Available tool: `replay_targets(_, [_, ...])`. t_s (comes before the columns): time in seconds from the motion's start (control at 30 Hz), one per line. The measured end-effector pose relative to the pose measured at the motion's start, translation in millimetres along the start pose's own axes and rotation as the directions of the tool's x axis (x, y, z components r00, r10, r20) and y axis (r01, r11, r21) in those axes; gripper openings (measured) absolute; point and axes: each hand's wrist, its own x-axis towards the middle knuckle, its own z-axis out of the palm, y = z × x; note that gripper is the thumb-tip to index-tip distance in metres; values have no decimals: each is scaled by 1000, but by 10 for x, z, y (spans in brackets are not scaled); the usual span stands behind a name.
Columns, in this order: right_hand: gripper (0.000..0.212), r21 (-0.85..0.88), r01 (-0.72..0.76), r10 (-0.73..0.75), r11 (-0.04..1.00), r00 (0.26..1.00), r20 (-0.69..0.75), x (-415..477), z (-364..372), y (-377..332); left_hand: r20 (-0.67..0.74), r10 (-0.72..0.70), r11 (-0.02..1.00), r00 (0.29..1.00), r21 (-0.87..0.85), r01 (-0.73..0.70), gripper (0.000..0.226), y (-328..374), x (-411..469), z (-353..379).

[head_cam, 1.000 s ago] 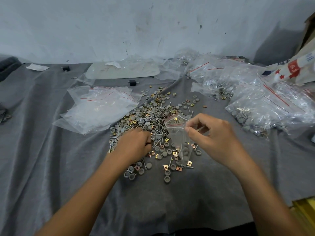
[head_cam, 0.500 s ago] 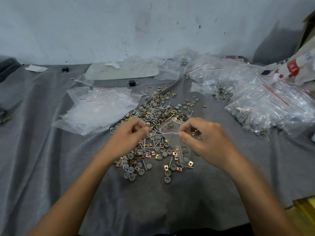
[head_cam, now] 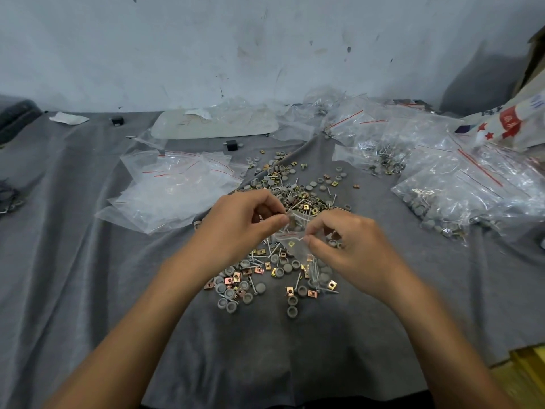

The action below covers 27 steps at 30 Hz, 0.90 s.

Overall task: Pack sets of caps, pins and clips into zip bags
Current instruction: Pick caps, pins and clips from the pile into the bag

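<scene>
Two hands [head_cam: 241, 222] [head_cam: 351, 246] at zip bag [head_cam: 295, 242]; sack [head_cam: 513, 122] print illegible.

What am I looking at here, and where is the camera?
No machine here: a person works with bare hands. The one current picture comes from a camera worn on the head, looking forward and down. On the grey cloth lies a pile of grey caps, pins and metal clips, with empty bags to its left and filled bags to its right. The right hand pinches a small zip bag above the pile. The left hand has its fingertips at the bag's mouth; what they pinch is too small to tell.
</scene>
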Motion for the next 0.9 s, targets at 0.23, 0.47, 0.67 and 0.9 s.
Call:
replay_targets(0.23, [3,-12,-10,10,1000,1000,10,-7,-30,-14,36,22,1000,999,-4,-22,14,57,-9,24])
replay_targets(0.47, [5,-13,-90,87,996,985,-149,-20,-120,59,38,-96,967,995,241,84,4,-142,-45,90])
replay_targets(0.67, [5,-22,-86,82,996,987,-137,-25,-126,86,364,-268,860,892,508,51,18,-328,-114,329])
replay_targets(0.9, [5,-34,-92,87,995,988,-130,-12,-87,111,275,-265,796,924,603,48,39,-450,-191,546])
